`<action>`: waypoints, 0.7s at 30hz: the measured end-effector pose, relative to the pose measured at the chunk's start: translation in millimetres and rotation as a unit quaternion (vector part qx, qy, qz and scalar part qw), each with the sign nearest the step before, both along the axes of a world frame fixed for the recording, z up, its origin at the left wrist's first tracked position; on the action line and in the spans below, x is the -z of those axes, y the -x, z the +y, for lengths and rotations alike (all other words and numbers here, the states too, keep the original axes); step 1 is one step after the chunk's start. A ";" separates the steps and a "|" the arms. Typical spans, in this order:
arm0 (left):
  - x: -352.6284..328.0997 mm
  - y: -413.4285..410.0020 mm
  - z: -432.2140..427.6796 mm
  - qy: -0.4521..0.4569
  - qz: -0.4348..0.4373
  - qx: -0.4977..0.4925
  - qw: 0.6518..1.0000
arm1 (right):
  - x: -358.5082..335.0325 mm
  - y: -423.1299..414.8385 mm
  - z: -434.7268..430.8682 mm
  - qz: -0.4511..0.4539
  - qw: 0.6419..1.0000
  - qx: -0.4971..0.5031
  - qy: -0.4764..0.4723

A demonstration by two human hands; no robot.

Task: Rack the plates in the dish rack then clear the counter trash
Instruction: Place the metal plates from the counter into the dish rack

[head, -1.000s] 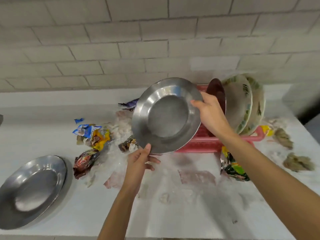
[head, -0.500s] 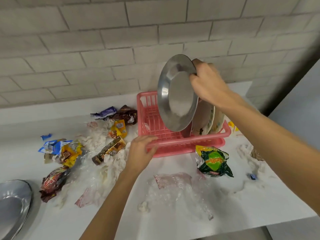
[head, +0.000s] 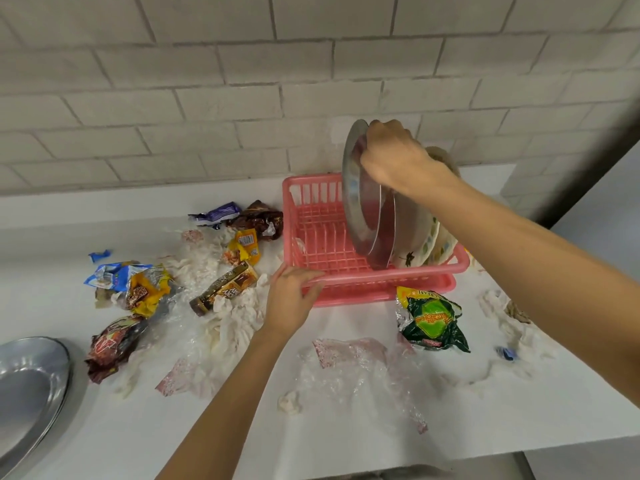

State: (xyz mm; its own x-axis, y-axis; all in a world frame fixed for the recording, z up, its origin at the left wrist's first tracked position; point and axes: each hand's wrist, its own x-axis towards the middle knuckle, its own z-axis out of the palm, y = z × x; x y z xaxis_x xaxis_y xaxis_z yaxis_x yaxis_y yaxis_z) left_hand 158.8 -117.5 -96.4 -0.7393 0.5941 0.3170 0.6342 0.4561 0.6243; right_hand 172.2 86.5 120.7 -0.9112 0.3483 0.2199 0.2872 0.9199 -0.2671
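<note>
At eight o'clock a second steel plate [head: 33, 389] ran off the edge, and the right hand [head: 398, 161] hid the tops of the racked patterned plates [head: 427, 239].

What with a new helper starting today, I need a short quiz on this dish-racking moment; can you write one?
1. True or false: the right hand grips the steel plate by its upper rim.
2. The left hand holds: A) the front rim of the pink dish rack; B) a snack wrapper; C) a ceramic plate.
3. Fill in: steel dishware not yet racked lies at the ____ edge of the counter.
Key: 1 true; 2 A; 3 left.
</note>
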 end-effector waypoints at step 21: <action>5.1 -1.4 0.0 -0.028 -0.016 -0.014 0.999 | 46.9 26.6 -7.8 -0.121 0.991 0.053 0.002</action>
